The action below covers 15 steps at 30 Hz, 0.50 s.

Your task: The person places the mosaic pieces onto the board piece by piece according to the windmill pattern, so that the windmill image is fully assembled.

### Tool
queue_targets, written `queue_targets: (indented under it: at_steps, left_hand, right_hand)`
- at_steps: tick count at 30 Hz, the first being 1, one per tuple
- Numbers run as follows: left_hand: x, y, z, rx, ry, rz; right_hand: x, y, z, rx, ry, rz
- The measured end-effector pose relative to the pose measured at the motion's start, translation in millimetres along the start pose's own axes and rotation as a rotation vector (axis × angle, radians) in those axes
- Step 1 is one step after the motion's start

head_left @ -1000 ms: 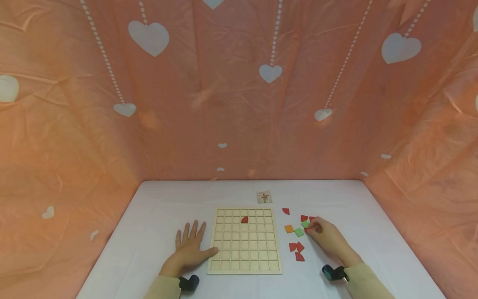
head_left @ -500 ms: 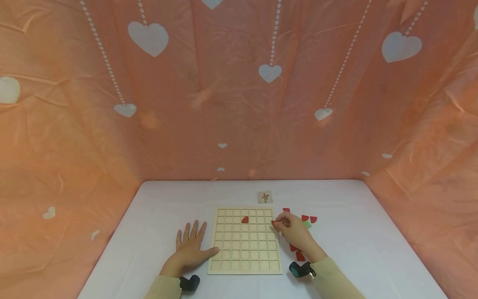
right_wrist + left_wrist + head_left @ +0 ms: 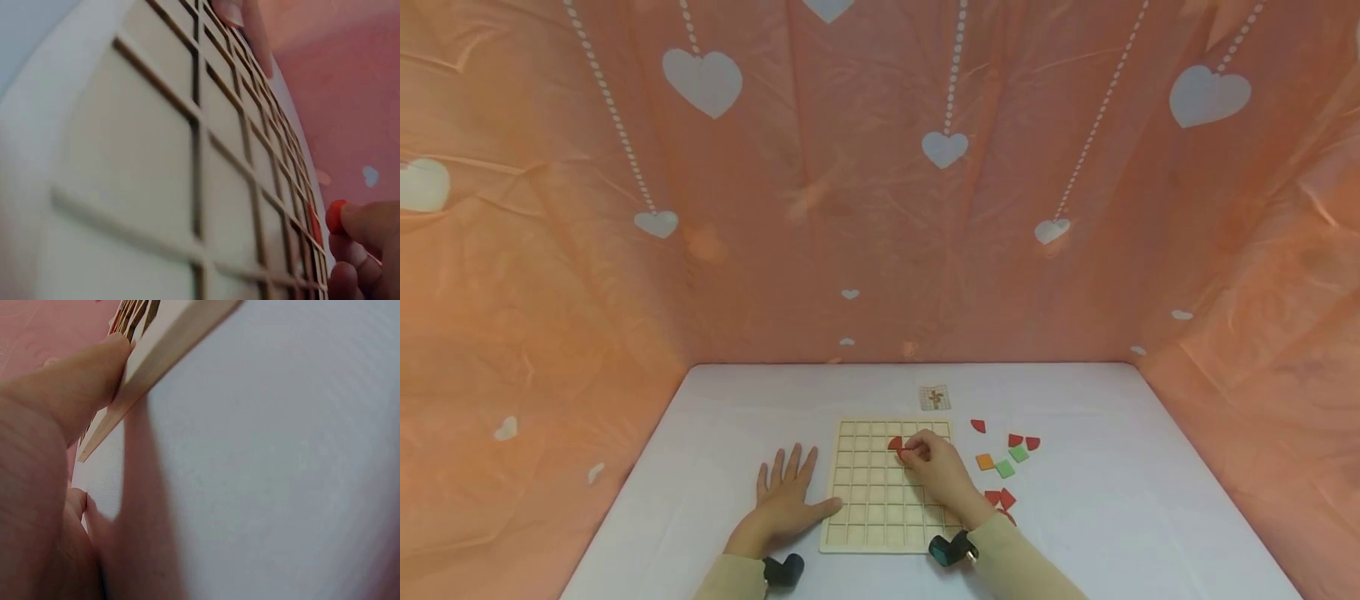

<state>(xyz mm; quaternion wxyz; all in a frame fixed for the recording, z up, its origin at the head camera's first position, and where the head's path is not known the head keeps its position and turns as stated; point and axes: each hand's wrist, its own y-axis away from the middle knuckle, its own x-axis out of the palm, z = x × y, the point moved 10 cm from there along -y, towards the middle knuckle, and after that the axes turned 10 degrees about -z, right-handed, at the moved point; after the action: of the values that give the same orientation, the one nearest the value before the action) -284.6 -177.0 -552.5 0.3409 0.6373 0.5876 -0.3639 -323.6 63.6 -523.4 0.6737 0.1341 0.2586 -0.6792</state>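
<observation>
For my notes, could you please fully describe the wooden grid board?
The pale wooden grid board, ridged into square compartments, lies flat on the white table. The left hand touches its left edge with its thumb. One far compartment holds a red quarter-circle tile. The right hand partly hides the board.

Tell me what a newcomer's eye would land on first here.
Probably the orange backdrop with pale hearts, filling the upper part of the head view. Next, perhaps, the gridded wooden board on the white table, the left hand touching its left edge. Over it, the right hand pinches a red piece.
</observation>
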Motion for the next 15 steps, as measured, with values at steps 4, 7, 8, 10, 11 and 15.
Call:
queue_targets:
  at_steps: [4, 7, 8, 10, 11, 15]
  left_hand:
    - [1.3, 0.5, 0.1, 0.001, -0.003, -0.002]
    - [1.5, 1.3, -0.6, 0.006, -0.007, 0.000]
    - [1.2, 1.4, -0.7, 0.008, -0.006, -0.002]
    - [0.7, 1.6, -1.0, 0.010, -0.015, -0.001]
    - [0.2, 1.7, -1.2, 0.010, -0.014, 0.000]
    - [-1.1, 1.0, -0.9, 0.003, -0.010, -0.001]
  right_hand:
    - [11, -0.2, 4, -0.014, 0.000, -0.010]
    - [13, 0.4, 7, -0.034, 0.015, -0.029]
    - [13, 0.4, 8, -0.042, 0.023, -0.039]
    - [13, 0.1, 10, -0.056, 0.036, -0.053]
    - [13, -0.2, 11, -0.060, 0.044, -0.059]
    - [13, -1.8, 13, -0.073, 0.065, -0.067]
